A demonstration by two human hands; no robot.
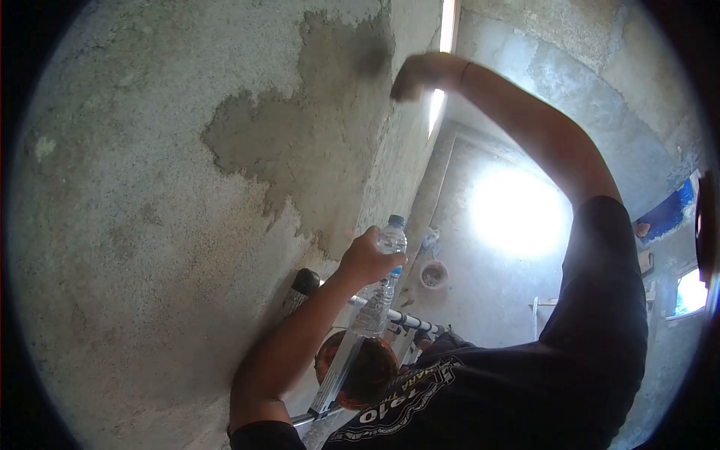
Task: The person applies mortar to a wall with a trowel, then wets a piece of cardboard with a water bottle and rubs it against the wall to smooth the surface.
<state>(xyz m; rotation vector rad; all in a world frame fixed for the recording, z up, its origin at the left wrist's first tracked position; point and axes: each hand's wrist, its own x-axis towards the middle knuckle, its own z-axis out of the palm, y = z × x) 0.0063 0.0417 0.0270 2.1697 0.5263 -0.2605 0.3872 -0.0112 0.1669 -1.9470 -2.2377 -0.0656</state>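
My left hand [367, 260] is wrapped round the upper part of a clear plastic bottle [373, 309] with a dark cap, held upright beside the wall. Up at the wall's corner is my right hand [420, 73], bent at the wrist and smeared by motion. Its fingers, and anything in them, cannot be made out. A dark damp patch [307, 142] with ragged edges marks the rough grey wall [135, 247], reaching to the corner near my right hand.
Below my left hand stands a metal ladder [409, 321], with a reddish round container [324, 358] beside it. A small bucket [433, 274] sits on the floor far below. Bright light falls on the floor, and a blue strip [666, 215] shows at the right.
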